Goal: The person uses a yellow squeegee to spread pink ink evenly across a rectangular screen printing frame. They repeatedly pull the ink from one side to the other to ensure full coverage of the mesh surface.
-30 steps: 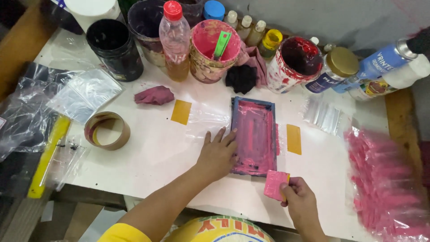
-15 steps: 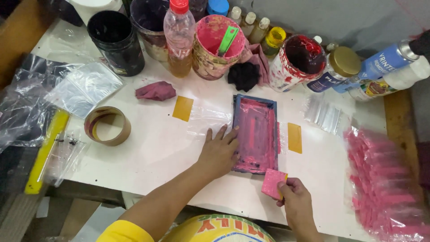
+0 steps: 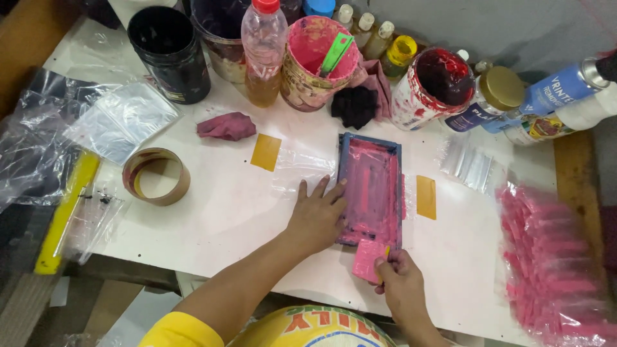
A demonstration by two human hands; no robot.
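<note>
We note the small blue-framed printing screen (image 3: pixel 371 189) lying flat on the white table (image 3: pixel 212 212), right of its middle and closer to the near edge than the far one. Its long axis runs from near edge to far edge, tilted very slightly. The mesh is coated in pink ink.

Left hand (image 3: pixel 316 217): palm down, fingers spread, pressed on the table with the fingertips over the screen's left frame rail at its near half. It grasps nothing; it is flat and open, pinning the frame.

Right hand (image 3: pixel 400 283): nearer the table's near edge, just below the screen's near right corner. Thumb and fingers pinch a small pink squeegee card (image 3: pixel 367 258), whose far edge sits at the near end of the mesh. So the screen's length stretches directly away from this hand, toward the far edge.

Along the far edge we see a pink-stained paint tub (image 3: pixel 318 61) with a green spatula inside, a black tub (image 3: pixel 170 51) and a clear bottle (image 3: pixel 263 51). A tape roll (image 3: pixel 156 176) lies toward the left edge; a heap of pink-printed bags (image 3: pixel 553 263) lies at the right edge. Yellow tape patches (image 3: pixel 426 196) flank the screen.
</note>
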